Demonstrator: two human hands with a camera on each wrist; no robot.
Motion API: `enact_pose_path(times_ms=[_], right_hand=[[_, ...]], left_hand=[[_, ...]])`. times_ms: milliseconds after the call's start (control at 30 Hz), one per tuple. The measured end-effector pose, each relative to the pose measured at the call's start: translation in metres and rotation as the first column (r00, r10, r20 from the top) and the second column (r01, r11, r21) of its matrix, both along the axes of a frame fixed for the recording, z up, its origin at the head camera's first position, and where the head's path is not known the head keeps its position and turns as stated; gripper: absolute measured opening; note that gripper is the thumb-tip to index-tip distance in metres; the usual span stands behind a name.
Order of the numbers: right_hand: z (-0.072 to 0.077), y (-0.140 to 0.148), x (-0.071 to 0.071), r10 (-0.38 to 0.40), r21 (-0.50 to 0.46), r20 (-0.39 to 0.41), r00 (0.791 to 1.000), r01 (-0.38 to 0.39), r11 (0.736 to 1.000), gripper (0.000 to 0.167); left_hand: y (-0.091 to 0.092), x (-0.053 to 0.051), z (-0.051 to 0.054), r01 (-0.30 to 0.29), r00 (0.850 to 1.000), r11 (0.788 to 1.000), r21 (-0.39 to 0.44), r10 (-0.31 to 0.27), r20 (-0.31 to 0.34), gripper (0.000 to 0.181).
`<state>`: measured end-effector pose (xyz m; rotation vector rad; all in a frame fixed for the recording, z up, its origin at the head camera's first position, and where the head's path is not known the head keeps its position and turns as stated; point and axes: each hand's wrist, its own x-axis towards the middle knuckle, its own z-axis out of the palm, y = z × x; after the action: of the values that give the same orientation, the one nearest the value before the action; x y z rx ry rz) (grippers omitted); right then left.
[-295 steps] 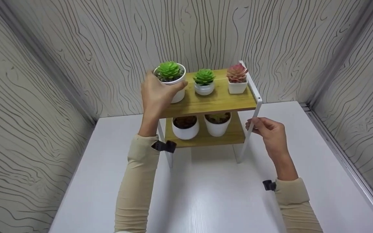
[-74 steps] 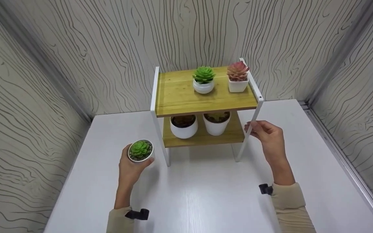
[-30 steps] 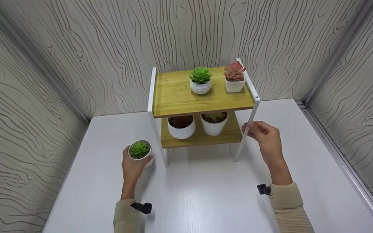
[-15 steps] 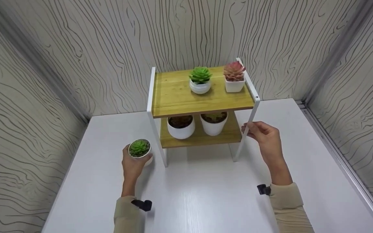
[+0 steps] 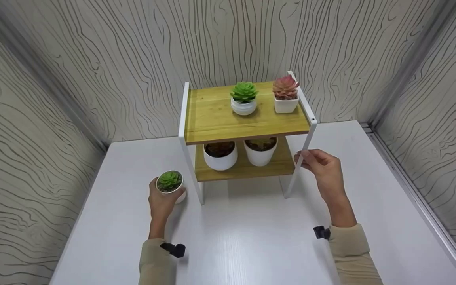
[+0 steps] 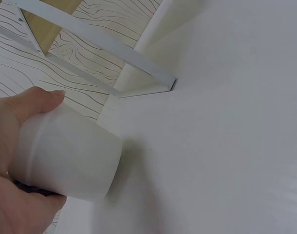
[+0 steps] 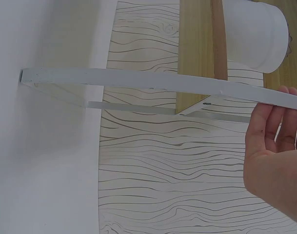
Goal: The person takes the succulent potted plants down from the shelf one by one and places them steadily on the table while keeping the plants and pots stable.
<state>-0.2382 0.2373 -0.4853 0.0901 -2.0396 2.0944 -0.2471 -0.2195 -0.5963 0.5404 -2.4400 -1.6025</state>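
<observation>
Left hand (image 5: pixel 160 204) holds a green potted plant (image 5: pixel 170 183), near shelf leg (image 5: pixel 192 170) on its right, roomy table (image 5: pixel 121 198) leftward to the edge (image 5: pixel 90 190), right hand (image 5: pixel 326 169) pinches other leg (image 5: pixel 308 136)

Seen from the head, the left hand (image 5: pixel 162 202) lay toward 8 o'clock, fingers and thumb curled in a grip, the thumb reaching toward 2 o'clock; the left arm, in a cuffed beige cloth sleeve (image 5: pixel 152 255), pointed toward 12 o'clock. The right hand (image 5: pixel 328 173) sat toward 4 o'clock, pinching toward 10 o'clock, its bare wrist (image 5: pixel 342 211) bearing toward 11 o'clock
</observation>
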Motion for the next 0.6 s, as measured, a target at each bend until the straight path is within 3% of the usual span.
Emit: enact_pose_path(times_ms=[400,600], right_hand=[[0.0,-0.0001,-0.0002,-0.006,0.013,0.007,1.0,0.006,1.0,0.044],[0.0002,0.0002,0.0006,-0.001,0.015,0.015,1.0,0.0,1.0,0.046]], left_hand=[[-0.0005,0.0016,-0.0068,0.003,0.999,1.0,0.025,-0.002,-0.044,0.1],[-0.0004,0.0017,-0.0087,-0.002,0.999,1.0,0.005,0.003,-0.033,0.102]])
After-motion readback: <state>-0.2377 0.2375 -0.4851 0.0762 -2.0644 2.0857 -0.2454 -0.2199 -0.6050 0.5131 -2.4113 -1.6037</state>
